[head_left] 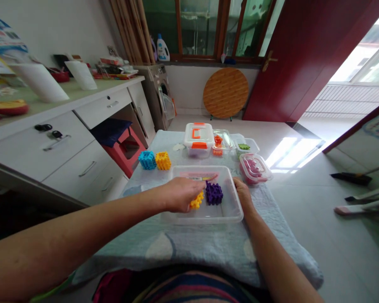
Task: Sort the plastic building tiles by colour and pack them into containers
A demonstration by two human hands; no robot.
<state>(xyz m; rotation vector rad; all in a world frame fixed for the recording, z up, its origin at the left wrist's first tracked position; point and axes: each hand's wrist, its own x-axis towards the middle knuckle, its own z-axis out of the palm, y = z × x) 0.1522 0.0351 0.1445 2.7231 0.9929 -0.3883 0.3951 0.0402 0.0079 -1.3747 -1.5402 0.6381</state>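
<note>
A clear plastic box (196, 219) sits in the middle of the cloth-covered table. Inside it, my left hand (183, 193) closes over a yellow interlocking-block cube (197, 201), which is partly hidden by the fingers. Just right of that cube, a purple interlocking-block cube (214, 193) rests on the box's bottom. My right hand (244, 195) grips the box's right wall, its fingertips partly out of sight. Beyond the box on the left, a blue block cube (147, 160) and another yellow block cube (163, 160) stand side by side.
Behind the box stands a lidded container with orange clips (198, 139). Near it are an open container with orange pieces (218, 143), one with green pieces (244, 146) and a lidded one with pinkish-red contents (255, 168). A counter (113, 90) runs along the left.
</note>
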